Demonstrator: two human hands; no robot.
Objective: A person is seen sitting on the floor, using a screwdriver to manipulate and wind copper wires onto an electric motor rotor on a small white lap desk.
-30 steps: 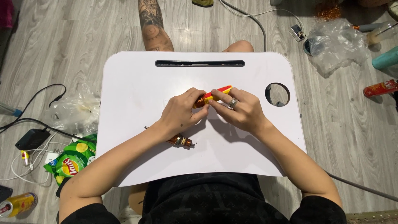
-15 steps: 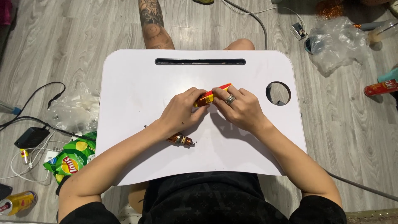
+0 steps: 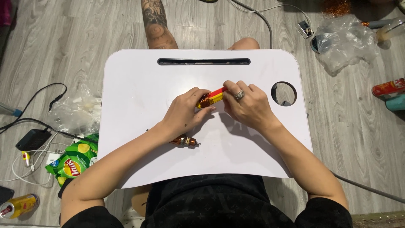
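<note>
A small red and yellow tube-shaped object (image 3: 211, 97) is held between both hands above the middle of a white lap tray (image 3: 139, 84). My left hand (image 3: 184, 112) grips its lower left end, which looks brownish. My right hand (image 3: 247, 104), with a ring on one finger, covers its upper right end. A small brown metallic piece (image 3: 185, 141) lies on the tray just under my left wrist.
The tray has a long slot (image 3: 203, 61) at its far edge and a round hole (image 3: 283, 93) at the right. On the wooden floor lie a green snack bag (image 3: 71, 162), cables and a black adapter (image 3: 33, 139), clear plastic bags (image 3: 344, 40), and cans (image 3: 17, 205).
Both hands have stayed on the red and yellow object, shifting only slightly over the tray's middle.
</note>
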